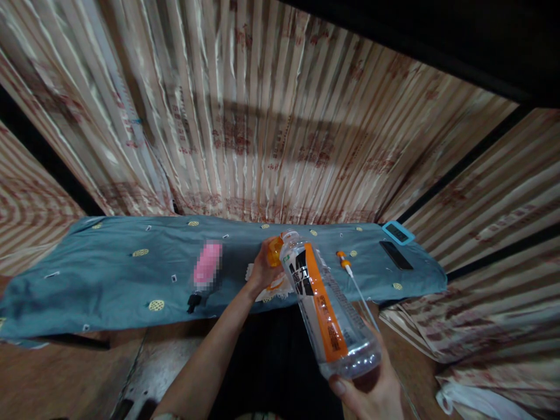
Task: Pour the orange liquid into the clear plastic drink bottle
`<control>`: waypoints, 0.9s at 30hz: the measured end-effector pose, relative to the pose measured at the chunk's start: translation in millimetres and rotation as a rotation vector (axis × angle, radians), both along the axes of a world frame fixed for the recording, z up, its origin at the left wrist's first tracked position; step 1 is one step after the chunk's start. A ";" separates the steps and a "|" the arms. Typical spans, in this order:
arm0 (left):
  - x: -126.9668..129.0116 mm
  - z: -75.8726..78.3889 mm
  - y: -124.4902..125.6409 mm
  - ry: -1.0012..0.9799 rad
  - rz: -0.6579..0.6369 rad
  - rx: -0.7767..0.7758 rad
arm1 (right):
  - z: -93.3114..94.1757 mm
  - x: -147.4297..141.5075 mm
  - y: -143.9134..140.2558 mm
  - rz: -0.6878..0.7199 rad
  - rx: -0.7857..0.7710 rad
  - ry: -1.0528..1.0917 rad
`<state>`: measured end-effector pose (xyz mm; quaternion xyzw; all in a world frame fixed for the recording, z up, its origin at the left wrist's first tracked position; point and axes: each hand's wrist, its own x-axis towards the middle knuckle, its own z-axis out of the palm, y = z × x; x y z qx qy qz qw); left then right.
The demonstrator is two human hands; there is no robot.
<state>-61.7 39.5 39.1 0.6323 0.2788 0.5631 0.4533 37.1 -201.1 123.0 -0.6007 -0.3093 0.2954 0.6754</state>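
Head view: right hand (371, 394) fingers grip a clear orange-labelled bottle (326, 306) by its base; left hand (262, 268) fingers pinch its orange cap (275, 251) above the blue-clothed surface (109, 274).

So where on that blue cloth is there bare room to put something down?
The widest bare patch of the blue cloth lies left of the pink bottle. A smaller one sits between the orange-tipped tube and the black phone. The middle is crowded: the left hand, the right hand and its clear bottle.

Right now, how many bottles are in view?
2: a clear bottle with an orange label in the right hand, and a pink bottle lying on the teal cloth.
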 end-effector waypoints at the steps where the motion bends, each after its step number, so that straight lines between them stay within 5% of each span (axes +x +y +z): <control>1: -0.1 0.0 0.0 0.001 -0.006 -0.006 | -0.2 0.1 -0.1 -0.002 -0.007 -0.006; 27: -1.2 -0.2 0.4 0.046 0.004 -0.020 | -5.9 6.6 -1.6 0.003 -0.023 0.026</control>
